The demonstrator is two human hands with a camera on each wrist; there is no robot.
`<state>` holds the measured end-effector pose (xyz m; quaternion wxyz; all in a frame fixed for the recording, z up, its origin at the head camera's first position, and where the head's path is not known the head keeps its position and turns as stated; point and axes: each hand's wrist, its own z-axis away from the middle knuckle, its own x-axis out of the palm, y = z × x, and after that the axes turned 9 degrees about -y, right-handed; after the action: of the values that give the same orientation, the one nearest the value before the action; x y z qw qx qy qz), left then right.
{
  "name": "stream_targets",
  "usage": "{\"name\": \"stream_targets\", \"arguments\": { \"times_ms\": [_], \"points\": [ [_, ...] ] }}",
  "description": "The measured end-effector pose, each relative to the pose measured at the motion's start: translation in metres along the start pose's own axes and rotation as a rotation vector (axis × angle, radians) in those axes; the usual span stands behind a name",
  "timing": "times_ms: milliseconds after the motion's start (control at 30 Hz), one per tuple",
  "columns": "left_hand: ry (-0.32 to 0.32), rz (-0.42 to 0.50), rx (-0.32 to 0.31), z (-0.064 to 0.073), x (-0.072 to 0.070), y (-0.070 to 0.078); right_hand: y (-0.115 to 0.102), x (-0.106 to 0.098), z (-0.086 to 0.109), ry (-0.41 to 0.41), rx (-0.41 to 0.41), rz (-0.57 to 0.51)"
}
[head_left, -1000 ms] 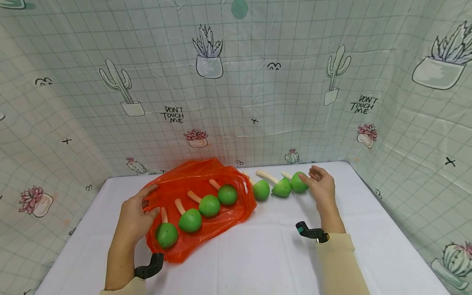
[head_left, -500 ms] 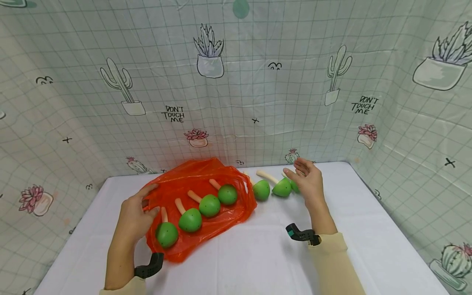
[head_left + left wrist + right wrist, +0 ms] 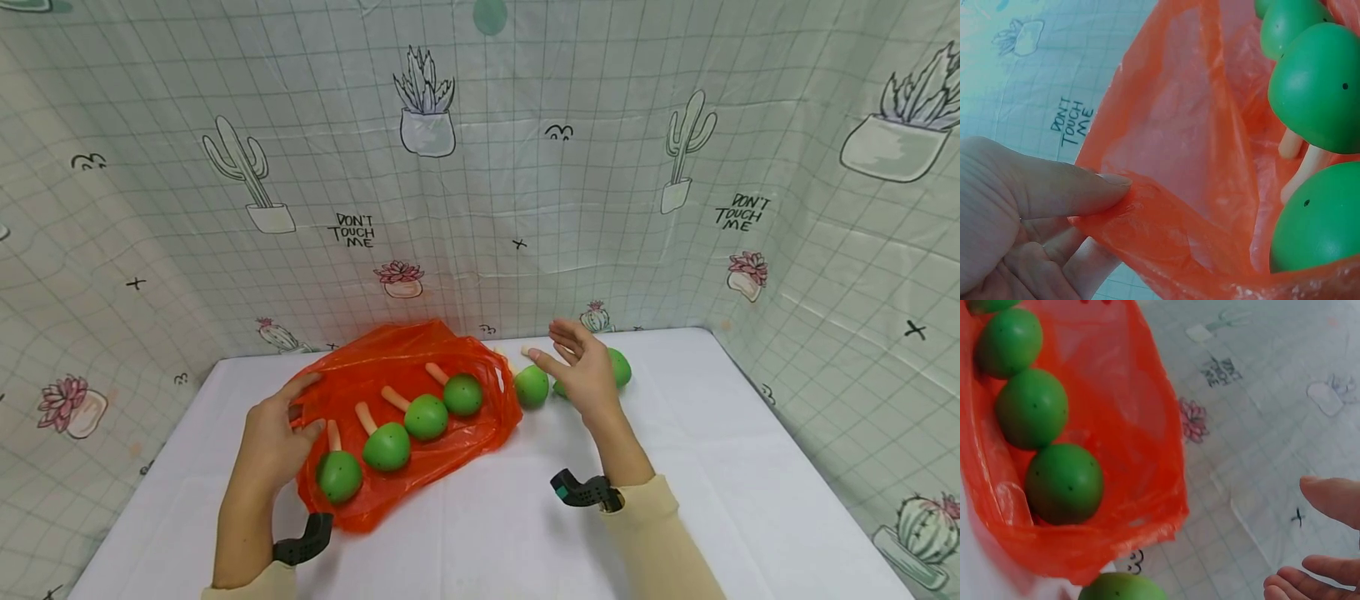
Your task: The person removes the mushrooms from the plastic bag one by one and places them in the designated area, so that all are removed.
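Note:
My left hand [image 3: 273,442] pinches the edge of a red plastic bag [image 3: 450,437] between thumb and fingers, as the left wrist view shows. The bag's mouth is spread wide. Inside lie several toy mushrooms with green caps, such as this mushroom [image 3: 386,447], in a slanting row. To the right of the bag, three more lie on the table: one green mushroom [image 3: 532,387] by the bag's rim, one mostly hidden behind my right hand [image 3: 588,371], and another green mushroom [image 3: 621,367] farther right. My right hand hovers over these with relaxed fingers, holding nothing.
A white cloth [image 3: 480,533] covers the table. Close behind and along both sides hangs a grid-patterned curtain [image 3: 465,200] printed with cacti. Each wrist wears a black camera mount [image 3: 581,490].
My right hand has moved left, from beside the rightmost mushroom to over the middle one. The rightmost mushroom now shows again. My left hand and the bag stay where they were.

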<state>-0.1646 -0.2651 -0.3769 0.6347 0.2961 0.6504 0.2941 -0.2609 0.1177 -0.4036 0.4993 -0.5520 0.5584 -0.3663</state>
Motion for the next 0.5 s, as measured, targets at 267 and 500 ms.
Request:
{"name": "stream_targets", "arguments": {
  "times_ms": [267,500],
  "points": [
    [-0.009,-0.002,0.003,0.000,-0.001,0.000,-0.007,0.024,0.005,-0.076,-0.037,-0.011],
    [-0.020,-0.009,-0.012,-0.001,0.000,0.001,-0.010,0.039,0.008,-0.115,-0.057,0.029]
  ]
}}
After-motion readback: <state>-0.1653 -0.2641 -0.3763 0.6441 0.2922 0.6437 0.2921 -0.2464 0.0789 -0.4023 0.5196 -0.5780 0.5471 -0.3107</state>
